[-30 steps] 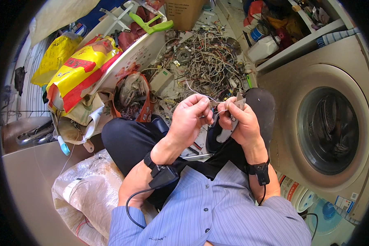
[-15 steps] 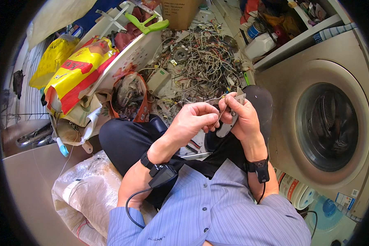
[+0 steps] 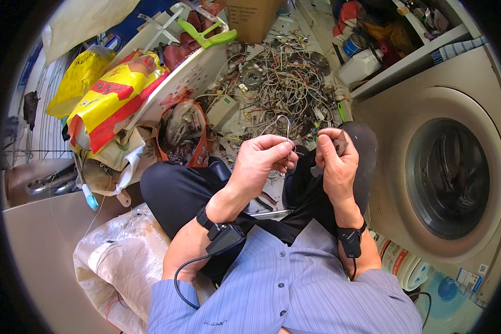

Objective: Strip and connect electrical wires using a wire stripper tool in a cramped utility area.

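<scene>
Beyond the person's left knee, an orange bag (image 3: 199, 149) stands open at the top, holding crumpled clear plastic and a dark tangle lower down that is too jumbled to tell apart. Behind it a white tub (image 3: 190, 83) with a flowered side holds dark red items, and a bright green handle (image 3: 206, 38) lies across its rim. A yellow and red bag (image 3: 108, 94) slumps against the tub; its contents are hidden. At the right, a white shelf (image 3: 413, 62) holds a white jug (image 3: 359, 69) and a blue can (image 3: 352, 45) beside it. Below the shelf, the round door of a washing machine (image 3: 392, 119) is shut, and the metal drum shows dimly through the glass.

Between the person's knees, above the floor, the left hand (image 3: 263, 161) has its thumb and forefinger pinched on a thin wire (image 3: 288, 127), with the other fingers curled in. Pale and silvery, the wire bends into a narrow loop that rises over the fingertips, and a short piece hangs below the pinch. The right hand (image 3: 336, 158), near but apart from the left, is closed around a grey knife (image 3: 340, 146); a flat metal part shows by the fingers, the rest mostly covered. Past both hands, a heap of cables (image 3: 286, 83) in white, grey, red and black spreads over the floor.
</scene>
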The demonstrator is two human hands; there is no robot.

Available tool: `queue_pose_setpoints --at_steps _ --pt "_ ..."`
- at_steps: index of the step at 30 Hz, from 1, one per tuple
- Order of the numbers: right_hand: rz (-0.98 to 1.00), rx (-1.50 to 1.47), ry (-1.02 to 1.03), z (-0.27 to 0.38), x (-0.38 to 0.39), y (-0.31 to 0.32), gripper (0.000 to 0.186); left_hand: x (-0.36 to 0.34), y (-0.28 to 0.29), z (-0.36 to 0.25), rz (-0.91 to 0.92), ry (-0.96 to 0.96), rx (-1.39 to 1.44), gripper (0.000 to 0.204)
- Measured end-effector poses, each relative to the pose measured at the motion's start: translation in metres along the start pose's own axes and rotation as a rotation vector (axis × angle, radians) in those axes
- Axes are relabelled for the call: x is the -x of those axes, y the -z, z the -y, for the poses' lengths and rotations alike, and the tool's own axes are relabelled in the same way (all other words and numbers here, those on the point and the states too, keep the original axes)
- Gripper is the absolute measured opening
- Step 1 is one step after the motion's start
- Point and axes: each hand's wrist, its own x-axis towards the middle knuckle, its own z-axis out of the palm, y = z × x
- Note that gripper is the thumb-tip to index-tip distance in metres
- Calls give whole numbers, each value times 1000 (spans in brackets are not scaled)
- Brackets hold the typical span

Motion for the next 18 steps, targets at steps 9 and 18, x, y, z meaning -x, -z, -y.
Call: queue_pose_setpoints --at_steps 9,18 --pt "238 215 -57 7 3 -8 12 5 -8 11 -57 -175 -411 18" --pt "242 231 -38 -2 2 -4 12 7 -13 8 -70 -190 -413 17"
